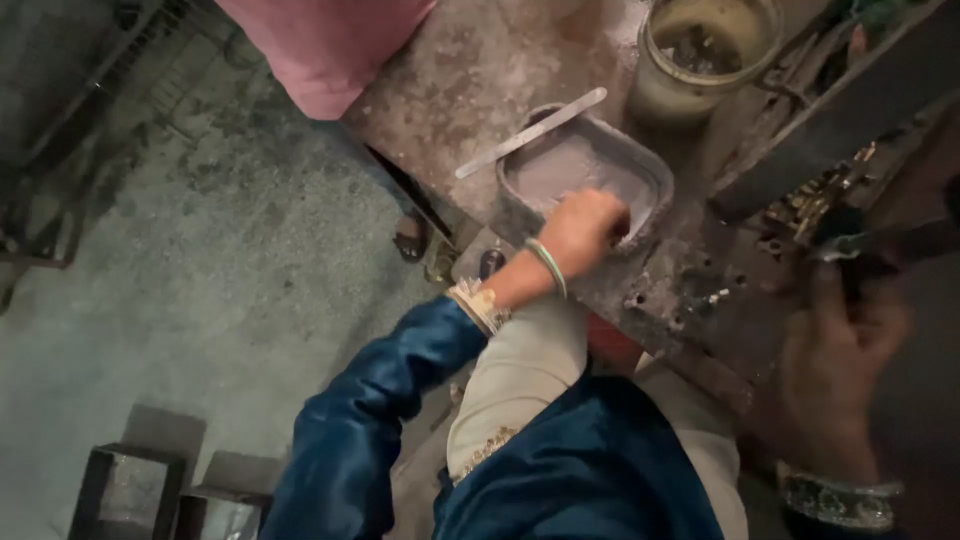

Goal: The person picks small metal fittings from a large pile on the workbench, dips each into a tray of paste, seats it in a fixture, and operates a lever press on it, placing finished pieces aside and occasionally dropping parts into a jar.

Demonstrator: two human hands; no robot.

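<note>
- One rounded-square grey tray point(585, 165), dull worn walls, pale powdery fill, sits on rough stained bench point(470, 80).
- One flat metal strip point(532, 132) lies across tray's far rim.
- One round cloudy jar point(705, 50) beyond the tray.
- Left hand point(585, 228) dips in tray's near edge, fingers curled narrow; contents hidden, cannot tell.
- Right hand point(835, 350) blurred, fingers around dark metal part point(850, 245) at bench's right edge.

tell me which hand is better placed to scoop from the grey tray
Left. The left hand is already at the grey tray, fingers in the powder; the right hand is off at the bench edge.
</note>
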